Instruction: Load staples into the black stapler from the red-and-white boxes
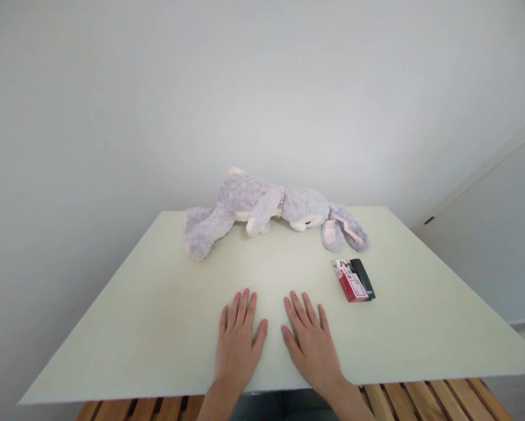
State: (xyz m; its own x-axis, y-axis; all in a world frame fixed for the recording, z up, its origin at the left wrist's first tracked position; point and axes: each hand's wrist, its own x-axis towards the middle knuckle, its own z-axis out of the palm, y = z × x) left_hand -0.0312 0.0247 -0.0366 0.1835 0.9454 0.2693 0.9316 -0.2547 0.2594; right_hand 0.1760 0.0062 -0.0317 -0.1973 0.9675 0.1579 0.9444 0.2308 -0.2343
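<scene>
Resting palms-down on table [157, 327], both hands [237, 349] [314, 351]

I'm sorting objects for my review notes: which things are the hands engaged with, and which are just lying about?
With the hands:
- table; the left hand and right hand rest flat on it

Lying about, untouched:
- toy rabbit, on its side toward the back
- red, white and black pack, beyond the right hand

Our left hand [237, 346] and right hand [311, 345] lie flat side by side, apart, backs up, fingers [243, 308] spread, thumbs [259, 334] inward.
</scene>
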